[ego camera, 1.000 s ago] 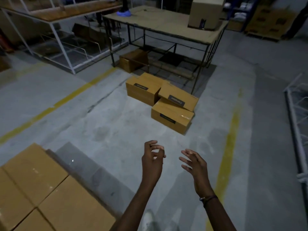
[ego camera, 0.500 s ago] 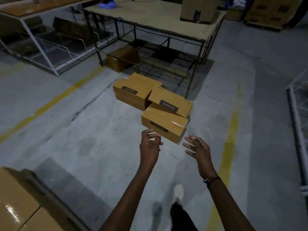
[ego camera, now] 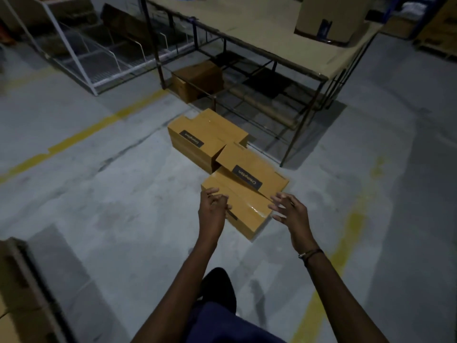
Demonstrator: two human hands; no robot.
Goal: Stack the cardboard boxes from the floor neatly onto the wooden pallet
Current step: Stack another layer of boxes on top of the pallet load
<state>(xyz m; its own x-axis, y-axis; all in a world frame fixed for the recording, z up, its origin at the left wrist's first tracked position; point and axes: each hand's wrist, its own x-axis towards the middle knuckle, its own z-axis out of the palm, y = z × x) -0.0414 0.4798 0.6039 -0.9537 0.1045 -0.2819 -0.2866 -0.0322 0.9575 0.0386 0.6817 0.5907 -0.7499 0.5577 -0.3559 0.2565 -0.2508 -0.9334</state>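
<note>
Dim warehouse, grey concrete floor (ego camera: 103, 219) with yellow lines; metal table (ego camera: 259, 28) across the top of frame. Three cardboard boxes (ego camera: 247, 206) cluster at centre, the middle one tilted on its neighbours. My left hand (ego camera: 212, 211) and right hand (ego camera: 289, 214) sit over the nearest box, fingers loosely curled, holding nothing.

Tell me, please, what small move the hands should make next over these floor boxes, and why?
Probably lower both hands onto the two ends of the nearest box. The left hand and right hand hover over it, fingers loosely curled, holding nothing. The tilted box seems to lean on its far edge, so it may slip when the nearest box is lifted.
</note>
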